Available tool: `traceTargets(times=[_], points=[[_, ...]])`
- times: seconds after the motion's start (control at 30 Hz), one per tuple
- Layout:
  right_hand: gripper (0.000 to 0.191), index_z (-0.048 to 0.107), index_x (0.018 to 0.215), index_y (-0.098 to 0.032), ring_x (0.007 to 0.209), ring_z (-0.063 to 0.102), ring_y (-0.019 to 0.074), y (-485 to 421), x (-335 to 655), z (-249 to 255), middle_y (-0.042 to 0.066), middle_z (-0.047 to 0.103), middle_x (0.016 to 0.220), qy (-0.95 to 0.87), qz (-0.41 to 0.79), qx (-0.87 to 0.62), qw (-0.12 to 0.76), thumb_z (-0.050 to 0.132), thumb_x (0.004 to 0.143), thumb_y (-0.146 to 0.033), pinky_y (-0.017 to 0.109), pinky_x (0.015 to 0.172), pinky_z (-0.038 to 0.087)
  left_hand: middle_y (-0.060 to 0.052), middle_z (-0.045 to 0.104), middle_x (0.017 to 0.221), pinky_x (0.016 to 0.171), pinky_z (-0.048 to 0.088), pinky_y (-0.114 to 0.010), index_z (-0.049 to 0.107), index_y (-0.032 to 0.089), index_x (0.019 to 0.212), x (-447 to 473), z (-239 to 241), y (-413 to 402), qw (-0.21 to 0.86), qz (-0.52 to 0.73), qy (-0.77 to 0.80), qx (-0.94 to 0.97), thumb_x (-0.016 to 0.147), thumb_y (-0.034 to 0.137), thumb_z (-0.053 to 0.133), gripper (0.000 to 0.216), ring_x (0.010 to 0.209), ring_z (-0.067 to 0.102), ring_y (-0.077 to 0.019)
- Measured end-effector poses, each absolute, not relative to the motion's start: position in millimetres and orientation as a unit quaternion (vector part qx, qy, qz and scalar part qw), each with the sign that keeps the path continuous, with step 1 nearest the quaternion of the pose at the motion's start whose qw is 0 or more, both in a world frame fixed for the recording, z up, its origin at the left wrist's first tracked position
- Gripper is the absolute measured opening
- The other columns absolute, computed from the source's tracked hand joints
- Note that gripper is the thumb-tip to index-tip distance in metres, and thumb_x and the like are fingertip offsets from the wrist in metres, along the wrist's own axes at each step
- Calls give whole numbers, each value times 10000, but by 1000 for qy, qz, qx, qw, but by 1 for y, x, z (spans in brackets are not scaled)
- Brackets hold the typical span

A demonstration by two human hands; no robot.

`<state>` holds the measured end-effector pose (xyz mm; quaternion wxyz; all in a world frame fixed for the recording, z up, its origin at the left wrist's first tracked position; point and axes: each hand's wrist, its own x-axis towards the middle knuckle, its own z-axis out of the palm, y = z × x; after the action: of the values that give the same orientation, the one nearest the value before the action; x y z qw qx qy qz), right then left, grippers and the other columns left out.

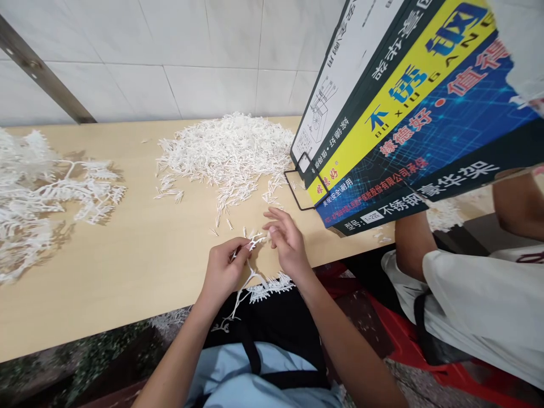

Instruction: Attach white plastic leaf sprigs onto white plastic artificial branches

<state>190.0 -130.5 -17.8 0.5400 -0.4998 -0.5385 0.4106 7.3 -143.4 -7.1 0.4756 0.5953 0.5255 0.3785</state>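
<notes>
"Pinching that white sprig [254, 272] just below frame centre with your left hand [224, 268], probably to steady it?"

"Yeah, and your right hand [289, 245] is half curled by its tip, can't tell if gripping. Loose white bits [233, 146] heaped upper centre, likely for easy reach."

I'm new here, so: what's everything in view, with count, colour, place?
Table: one, tan, centre.
Held sprig: one, white, centre.
Stick heap: one, white, table's back.
Branched sprigs: uncountable, white, table's left.
Lap sprigs: uncountable, white, lower centre.
Box: one, multicoloured, table's right.
Wire frame: one, black, by box.
Wall: one, whitish, behind.
Metal strip: one, brownish, upper left.
Co-worker: one, white shirt, right.
Seat: one, red, lower right.
Person's shirt: one, light blue, bottom.
Left hand: one, bare, gripping sprig.
Right hand: one, bare, beside it.
</notes>
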Motion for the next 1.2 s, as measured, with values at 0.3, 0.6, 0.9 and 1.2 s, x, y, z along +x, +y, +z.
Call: traceTargets(times=[0.3, 0.6, 0.9, 1.2], points=[[196, 771, 1131, -271, 1003, 699, 207, -136, 191, -3, 42, 770, 1066, -690, 382, -466, 401, 642, 990, -227, 329, 839, 543, 24, 602, 650, 673, 391, -278, 681, 192, 793, 8, 1, -145, 555, 395, 482, 551, 965, 380, 627, 260, 651, 540, -154], [172, 749, 1128, -255, 1078, 682, 203, -135, 195, 1, 40, 758, 1125, -736, 391, -419, 359, 615, 1025, -282, 316, 933, 501, 15, 590, 629, 652, 374, -278, 650, 186, 724, 3, 3, -145, 579, 404, 455, 542, 939, 350, 632, 271, 637, 509, -151], [359, 622, 720, -211, 621, 510, 146, -137, 191, -12, -20, 541, 638, -599, 395, -531, 451, 562, 1019, -402, 263, 593, 379, 19, 549, 593, 623, 357, -286, 633, 196, 684, 9, 0, -142, 570, 389, 477, 544, 905, 354, 638, 272, 613, 496, -161], [212, 591, 864, -235, 612, 522, 134, -127, 194, -22, -18, 548, 735, -390, 456, -500, 624, 645, 956, -418, 257, 559, 449, 13, 535, 600, 629, 351, -280, 583, 186, 644, 3, 2, -144, 552, 373, 486, 566, 912, 300, 601, 292, 625, 487, -146]])
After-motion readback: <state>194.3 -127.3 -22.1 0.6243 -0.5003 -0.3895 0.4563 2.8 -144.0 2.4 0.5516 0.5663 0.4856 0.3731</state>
